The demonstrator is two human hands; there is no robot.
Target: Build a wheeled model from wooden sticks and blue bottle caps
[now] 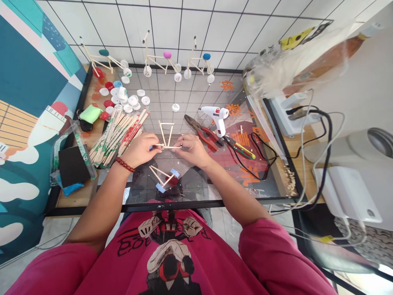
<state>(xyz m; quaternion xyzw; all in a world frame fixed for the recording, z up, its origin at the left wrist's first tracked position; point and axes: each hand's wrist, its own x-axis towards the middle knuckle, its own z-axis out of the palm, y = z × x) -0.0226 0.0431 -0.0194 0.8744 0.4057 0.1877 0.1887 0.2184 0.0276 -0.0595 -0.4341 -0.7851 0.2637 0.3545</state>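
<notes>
Between my hands is a small frame of joined wooden sticks (166, 135), with several sticks meeting near its lower edge. My left hand (141, 150) pinches the left end of it, beside a small blue piece at the fingertips. My right hand (194, 150) pinches the right end, where a small dark tip shows. Just below my hands, a second stick piece (161, 178) with two light blue blocks lies on the glass tabletop (138, 189). A white cap (175, 107) lies above the frame.
Wrapped sticks (115, 137) and bottle caps (123, 96) lie at left. Pliers (204, 133), a white glue gun (217, 117) and a cutter (242, 148) are at right, with black cable beyond. Three stick bicycles, one with a pink seat (167, 55), stand along the back.
</notes>
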